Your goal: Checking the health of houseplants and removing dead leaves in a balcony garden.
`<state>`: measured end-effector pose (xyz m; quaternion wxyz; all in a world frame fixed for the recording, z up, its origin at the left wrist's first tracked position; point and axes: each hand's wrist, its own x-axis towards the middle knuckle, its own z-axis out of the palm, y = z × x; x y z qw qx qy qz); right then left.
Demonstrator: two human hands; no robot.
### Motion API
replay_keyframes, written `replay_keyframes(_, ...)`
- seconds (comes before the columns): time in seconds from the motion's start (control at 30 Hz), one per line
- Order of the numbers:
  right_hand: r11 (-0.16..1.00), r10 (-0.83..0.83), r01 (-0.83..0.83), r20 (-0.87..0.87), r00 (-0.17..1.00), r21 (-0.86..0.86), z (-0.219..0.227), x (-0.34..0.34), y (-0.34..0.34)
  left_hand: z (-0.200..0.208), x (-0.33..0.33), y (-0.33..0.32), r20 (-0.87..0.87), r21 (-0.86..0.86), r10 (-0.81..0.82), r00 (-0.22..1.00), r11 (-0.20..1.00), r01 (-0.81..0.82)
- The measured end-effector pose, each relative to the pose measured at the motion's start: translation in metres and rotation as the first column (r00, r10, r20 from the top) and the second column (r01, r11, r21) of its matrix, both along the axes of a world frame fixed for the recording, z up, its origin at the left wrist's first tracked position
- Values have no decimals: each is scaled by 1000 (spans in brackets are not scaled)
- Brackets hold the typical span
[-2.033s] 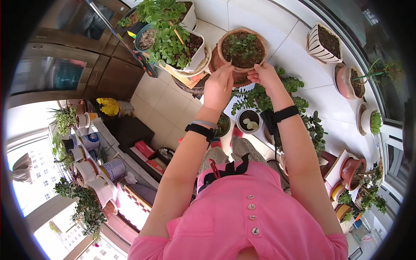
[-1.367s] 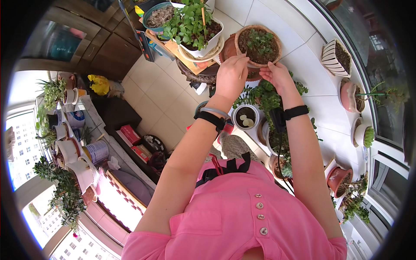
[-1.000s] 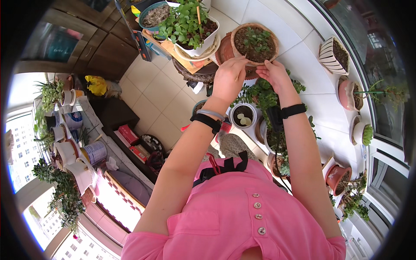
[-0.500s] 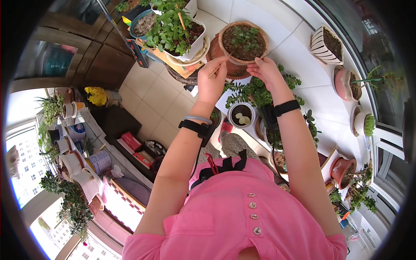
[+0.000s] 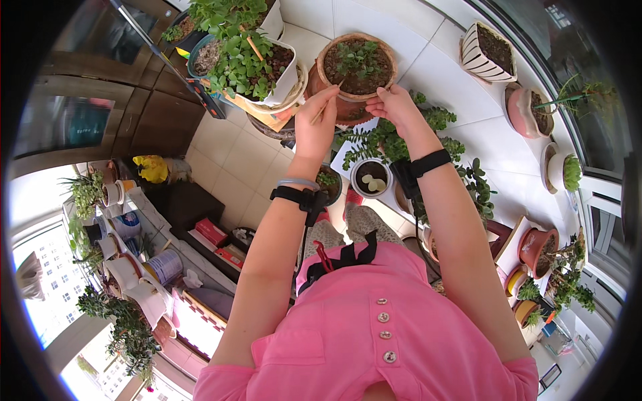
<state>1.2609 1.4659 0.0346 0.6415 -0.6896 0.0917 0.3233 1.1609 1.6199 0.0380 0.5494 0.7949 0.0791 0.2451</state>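
Observation:
My left hand (image 5: 317, 121) is closed around a thin wooden stick (image 5: 317, 119). The stick slants up past the near rim of a round terracotta pot (image 5: 324, 68), its tip by the soil. In that pot grows a small leafy green plant (image 5: 357, 59) in brown soil. At the pot's near right rim is my right hand (image 5: 396, 110), thumb and fingers pinched together. Whatever it may hold is too small to make out. Below both hands, a trailing green plant (image 5: 384, 142) spreads out, beside a small pot of dark soil (image 5: 371, 179) with pale pieces on top.
White planters with leafy plants (image 5: 284, 73) stand left of the terracotta pot. A striped planter (image 5: 483, 57), a pink pot (image 5: 520, 110) and a cactus pot (image 5: 556, 167) line the right ledge. A dark cabinet (image 5: 167, 123) is at left; more potted plants crowd the lower left.
The whole view has shifted slightly. The stick's tip now reaches over the pot's rim to the soil, where before it sat lower. My right hand stays pinched at the rim.

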Motion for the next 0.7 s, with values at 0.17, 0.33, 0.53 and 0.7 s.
replay_keyframes(0.17,999,-41,41,5,999,12,-3,1,-2,5,-5,1,-64,-10,-7,998,1000,7)
replay_keyframes(0.33,999,-28,27,14,1000,32,-5,1,-1,4,0,-1,29,-5,-25,999,1000,25)
replay_keyframes(0.53,999,-20,19,15,1000,38,-7,2,-2,0,-1,9,-13,59,-50,999,997,50)
replay_keyframes(0.7,999,-17,16,16,1000,43,-7,2,-3,8,-4,12,-101,-78,-58,993,996,50)
